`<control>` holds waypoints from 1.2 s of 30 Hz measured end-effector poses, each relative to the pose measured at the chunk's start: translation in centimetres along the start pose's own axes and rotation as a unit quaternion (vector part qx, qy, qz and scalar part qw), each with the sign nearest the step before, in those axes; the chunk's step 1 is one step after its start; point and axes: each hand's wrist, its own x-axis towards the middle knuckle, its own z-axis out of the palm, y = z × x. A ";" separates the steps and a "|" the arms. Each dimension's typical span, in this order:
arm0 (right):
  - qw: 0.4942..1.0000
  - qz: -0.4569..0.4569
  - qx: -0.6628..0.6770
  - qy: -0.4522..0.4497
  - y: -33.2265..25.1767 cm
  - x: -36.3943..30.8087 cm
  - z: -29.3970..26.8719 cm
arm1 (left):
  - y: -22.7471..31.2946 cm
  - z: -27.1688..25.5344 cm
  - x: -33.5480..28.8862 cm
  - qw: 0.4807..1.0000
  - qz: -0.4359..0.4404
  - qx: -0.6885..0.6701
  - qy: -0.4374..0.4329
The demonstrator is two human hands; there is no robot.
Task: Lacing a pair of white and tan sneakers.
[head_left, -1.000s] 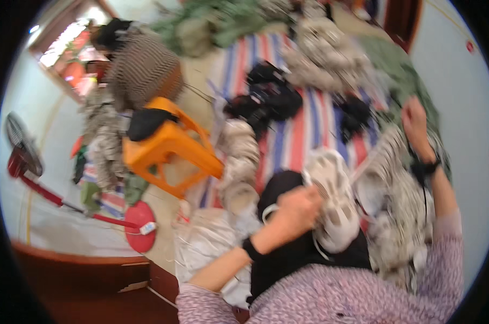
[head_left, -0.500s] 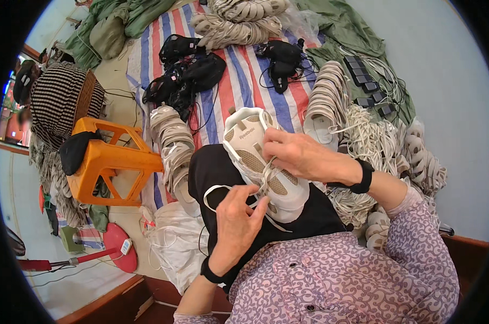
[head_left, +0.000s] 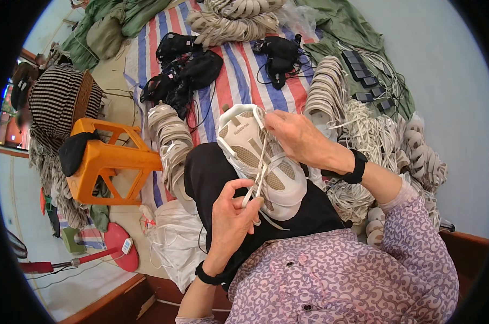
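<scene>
Compared with half a second ago, the white and beige lace-up sports shoe (head_left: 260,162) sits in much the same spot at the centre of the frame, resting on the person's black-clad lap (head_left: 212,178), toe toward the upper left. The left hand (head_left: 231,224) has risen slightly and now pinches the flat white shoelace (head_left: 259,175) between thumb and fingers, closed narrowly on it just below the shoe's middle. The right hand (head_left: 295,137) has shifted a little toward the tongue, its fingers curled over the upper eyelets and gripping the same lace near the top of the shoe. A second earlier the view was blurred and swung leftward; now it is steady.

The far side of the shoe is covered by the right hand, so which eyelets are threaded cannot be made out. The orange plastic stool (head_left: 112,162) lies tipped at centre left. Bundles of pale cord (head_left: 171,143) lie on the blue, red and white striped cloth (head_left: 239,81), partly hidden under black tangled straps (head_left: 185,73) in the upper centre. The frame's rim cuts off the green fabric (head_left: 120,21) at upper left.
</scene>
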 end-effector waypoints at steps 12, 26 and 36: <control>0.998 -0.012 -0.068 -0.009 -0.3 -0.8 0.1 | 1.3 -1.1 0.7 0.990 -0.031 0.126 -0.058; 0.983 0.084 0.136 0.089 3.3 -0.5 0.0 | 1.7 -1.6 1.0 0.995 -0.074 0.034 -0.060; 0.925 0.186 -0.200 0.264 25.9 2.7 -13.3 | 2.6 -2.9 2.3 0.955 0.147 0.243 -0.089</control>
